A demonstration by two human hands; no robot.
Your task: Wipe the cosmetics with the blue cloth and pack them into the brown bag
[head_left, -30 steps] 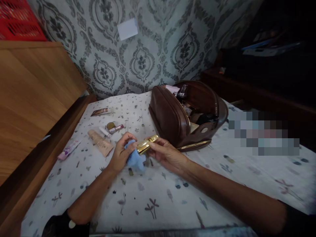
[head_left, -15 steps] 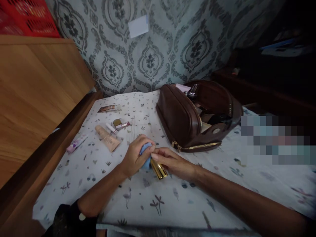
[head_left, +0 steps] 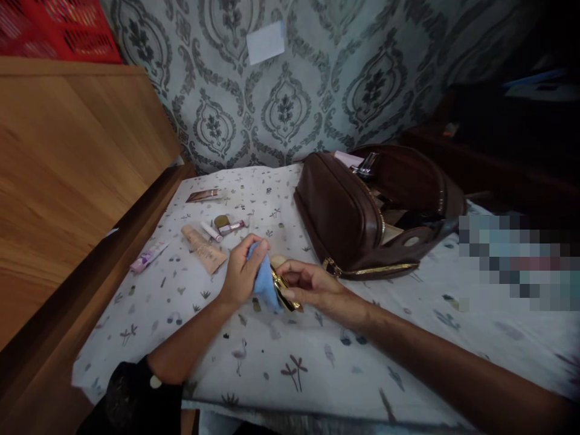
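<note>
My left hand (head_left: 240,272) is closed on a light blue cloth (head_left: 265,285), pinching it between thumb and fingers. Part of the cloth hangs down against a shiny gold cosmetic container (head_left: 292,304). The fingers of my right hand (head_left: 319,290) grip that container from the right side and cover much of it, so its exact kind does not show. Both hands are close together above the patterned white sheet (head_left: 267,374). Behind them to the right stands a brown leather makeup bag (head_left: 330,211), unzipped, with several cosmetics inside.
Left of my hands lie a beige squeeze tube (head_left: 203,251), a white stick (head_left: 211,231), a small round olive-lidded pot (head_left: 222,222) and a pink tube (head_left: 233,227). Farther off are a brown tube (head_left: 203,196) and a purple-and-white tube (head_left: 148,256). A wooden panel (head_left: 81,151) borders the left.
The blue cloth, bunched around the gold container's upper end before, now hangs more spread beside it. My right hand has opened its grip somewhat and the container is turned. The camera view has shifted slightly.
</note>
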